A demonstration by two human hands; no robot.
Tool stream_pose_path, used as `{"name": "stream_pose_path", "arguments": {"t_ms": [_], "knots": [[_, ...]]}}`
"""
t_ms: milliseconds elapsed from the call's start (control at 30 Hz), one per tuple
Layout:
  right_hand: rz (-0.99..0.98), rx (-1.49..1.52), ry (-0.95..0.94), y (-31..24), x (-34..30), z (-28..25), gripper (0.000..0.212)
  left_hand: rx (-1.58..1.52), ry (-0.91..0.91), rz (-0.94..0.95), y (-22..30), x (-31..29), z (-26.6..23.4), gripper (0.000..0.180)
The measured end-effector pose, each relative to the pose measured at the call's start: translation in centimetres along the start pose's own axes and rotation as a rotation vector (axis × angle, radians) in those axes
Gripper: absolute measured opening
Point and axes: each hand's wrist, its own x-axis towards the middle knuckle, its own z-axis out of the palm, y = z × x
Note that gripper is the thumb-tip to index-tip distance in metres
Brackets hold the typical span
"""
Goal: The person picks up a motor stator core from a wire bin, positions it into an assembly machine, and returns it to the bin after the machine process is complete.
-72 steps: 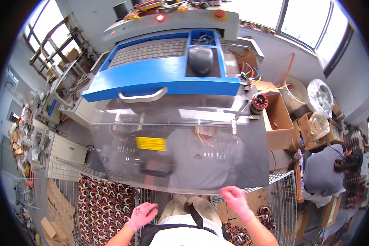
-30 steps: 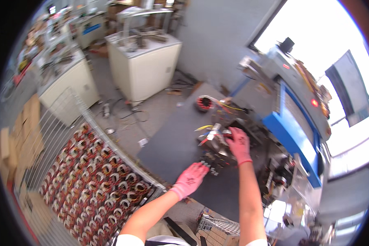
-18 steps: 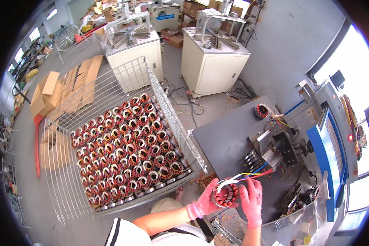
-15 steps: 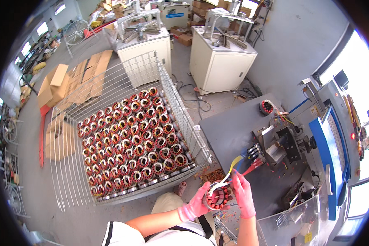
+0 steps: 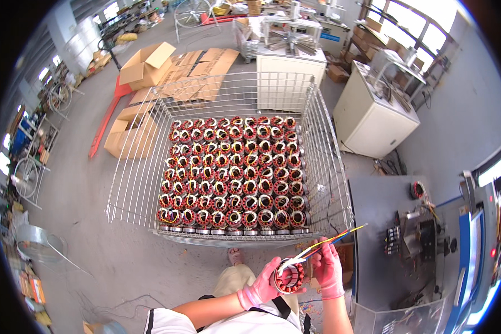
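My left hand, in a pink glove, is closed round the side of a motor stator, a metal ring with red windings inside. A white sleeve on the stator leads up to yellow, red and blue lead wires. My right hand, also gloved, pinches these leads just above the ring, their ends pointing up and right. Ahead of my hands, a wire mesh cage holds rows of similar stators with red windings and white sleeves.
To the right is a dark workbench with a metal fixture, another stator and a blue-framed machine. White cabinets stand beyond the cage. Cardboard boxes lie at the left near a red pallet jack.
My view has swung left toward the cage. The lead wires, which reached to the bench fixture, are now away from it. Both hands still hold the stator and its leads.
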Motion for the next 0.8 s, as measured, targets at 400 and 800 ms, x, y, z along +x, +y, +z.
{"name": "stream_pose_path", "arguments": {"t_ms": [400,800], "knots": [[0.125,-0.296,-0.097,8.6,9.9,13.6,0.032,-0.117,0.127,0.131,12.5,-3.3,-3.8,0.088],[-0.626,-1.36,-0.392,6.8,12.9,19.2,0.014,-0.209,0.331,0.164,18.1,1.3,-0.3,0.078]]}}
